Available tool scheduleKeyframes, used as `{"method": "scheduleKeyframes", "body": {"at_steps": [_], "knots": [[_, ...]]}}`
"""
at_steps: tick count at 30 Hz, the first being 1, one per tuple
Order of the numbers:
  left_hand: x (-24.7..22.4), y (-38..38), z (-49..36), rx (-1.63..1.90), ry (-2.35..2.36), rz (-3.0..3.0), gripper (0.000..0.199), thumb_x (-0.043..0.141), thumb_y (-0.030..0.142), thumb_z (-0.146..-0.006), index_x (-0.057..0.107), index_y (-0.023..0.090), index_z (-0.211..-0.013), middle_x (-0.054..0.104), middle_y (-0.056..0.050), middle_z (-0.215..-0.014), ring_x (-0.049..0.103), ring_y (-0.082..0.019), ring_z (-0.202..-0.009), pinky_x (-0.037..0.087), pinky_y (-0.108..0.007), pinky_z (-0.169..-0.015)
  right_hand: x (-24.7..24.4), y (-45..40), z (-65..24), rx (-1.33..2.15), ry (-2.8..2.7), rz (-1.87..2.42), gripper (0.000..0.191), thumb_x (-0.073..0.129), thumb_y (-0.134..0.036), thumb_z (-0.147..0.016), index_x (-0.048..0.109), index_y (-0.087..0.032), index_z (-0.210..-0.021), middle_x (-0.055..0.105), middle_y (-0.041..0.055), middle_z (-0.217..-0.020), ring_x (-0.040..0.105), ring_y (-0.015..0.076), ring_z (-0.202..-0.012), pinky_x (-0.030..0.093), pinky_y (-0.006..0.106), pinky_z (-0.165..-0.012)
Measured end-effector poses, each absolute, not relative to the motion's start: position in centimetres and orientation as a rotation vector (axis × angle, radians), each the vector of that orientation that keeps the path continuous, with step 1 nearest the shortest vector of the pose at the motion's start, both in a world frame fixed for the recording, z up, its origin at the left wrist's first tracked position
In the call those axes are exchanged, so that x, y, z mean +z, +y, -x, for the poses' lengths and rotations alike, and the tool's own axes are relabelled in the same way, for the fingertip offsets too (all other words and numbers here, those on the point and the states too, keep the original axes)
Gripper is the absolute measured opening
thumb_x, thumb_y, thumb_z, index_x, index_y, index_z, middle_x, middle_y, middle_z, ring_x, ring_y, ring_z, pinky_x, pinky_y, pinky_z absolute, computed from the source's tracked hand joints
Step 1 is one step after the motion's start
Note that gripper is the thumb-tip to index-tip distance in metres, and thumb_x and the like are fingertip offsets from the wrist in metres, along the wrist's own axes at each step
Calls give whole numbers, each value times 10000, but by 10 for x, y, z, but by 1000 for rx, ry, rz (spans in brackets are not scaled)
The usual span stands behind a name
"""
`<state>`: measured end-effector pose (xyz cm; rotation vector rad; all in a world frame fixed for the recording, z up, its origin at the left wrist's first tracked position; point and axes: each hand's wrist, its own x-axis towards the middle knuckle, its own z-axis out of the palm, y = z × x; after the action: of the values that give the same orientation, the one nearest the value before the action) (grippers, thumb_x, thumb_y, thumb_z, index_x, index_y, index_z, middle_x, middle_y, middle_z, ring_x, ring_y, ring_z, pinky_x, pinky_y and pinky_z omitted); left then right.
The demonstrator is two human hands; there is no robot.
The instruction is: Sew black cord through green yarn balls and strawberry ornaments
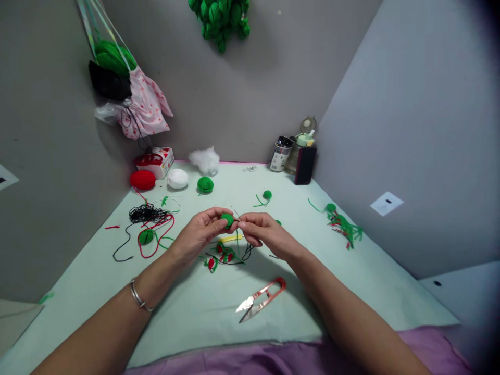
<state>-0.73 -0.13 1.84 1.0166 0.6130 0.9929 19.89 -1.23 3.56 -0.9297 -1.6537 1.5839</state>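
Observation:
Between the thumb and fingers of my left hand [201,229] is a small green crocheted ball [227,220]. Close against it, my right hand [262,229] pinches what looks like a thin sewing needle [236,213], mostly hidden by the fingertips. Black yarn [247,252] hangs in loops below the right fingers. On the table under my hands lie small red, white and green crocheted pieces [212,264] and a yellow stick-like tool [233,238]. Nearer to me rest thread snips [261,300] with orange handles, blades pointing left.
At left are tangled black yarn [145,213], a red yarn ball [142,179] and a white yarn ball [178,178]. White stuffing [205,160] and a green yarn ball [205,184] sit farther back. A phone [305,165] leans at back right; green crocheted pieces [346,227] lie at right.

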Motion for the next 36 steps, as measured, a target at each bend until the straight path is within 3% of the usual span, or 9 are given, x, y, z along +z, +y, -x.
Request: {"method": "scheduleKeyframes", "body": {"at_steps": [8,18,23,29,33,36], "knots": [[12,4,9,1063,669,-987,277,817,331,-772,712,132,-933,713,-43,-838,660,-141,-745,511,-269,-782,36,-16,-194,1560,-1673,933,363,581,-452,-947,713,-129,-1047,388,-80,-532,285,73,-507,220,236,-522],[10,3,3,1088,728,-1028,354,832,344,-756,684,138,-1002,727,-31,-783,677,-130,-734,526,-250,-794,31,-16,-192,1440,-1777,931,344,552,-420,-959,714,-133,-1054,383,-59,-590,316,83,-544,255,233,-518],[12,3,7,1092,730,-963,319,790,367,-805,690,174,-1038,719,-14,-850,669,-104,-706,542,-226,-762,39,-16,-199,1433,-1879,937,318,523,-407,-981,646,-140,-1100,477,-58,-580,408,83,-536,346,228,-538],[20,7,14,1033,674,-852,276,728,202,-853,728,137,-1121,722,-74,-1010,681,-123,-843,559,-229,-854,46,-9,-212,1201,-1734,1168,211,538,-397,-970,517,-196,-909,595,-42,-592,461,85,-458,361,232,-483],[22,8,18,1007,642,-858,299,712,186,-857,729,132,-1151,728,-83,-1029,685,-118,-823,567,-222,-839,49,-10,-212,859,-1778,1166,216,641,-346,-911,631,-174,-780,597,11,-706,506,110,-596,386,266,-569],[21,7,19,997,640,-870,289,706,229,-873,723,140,-1147,734,-84,-1011,694,-126,-806,574,-230,-803,49,-15,-207,664,-1837,1084,145,646,-293,-915,715,-181,-855,592,30,-779,512,129,-679,393,281,-625]]}}
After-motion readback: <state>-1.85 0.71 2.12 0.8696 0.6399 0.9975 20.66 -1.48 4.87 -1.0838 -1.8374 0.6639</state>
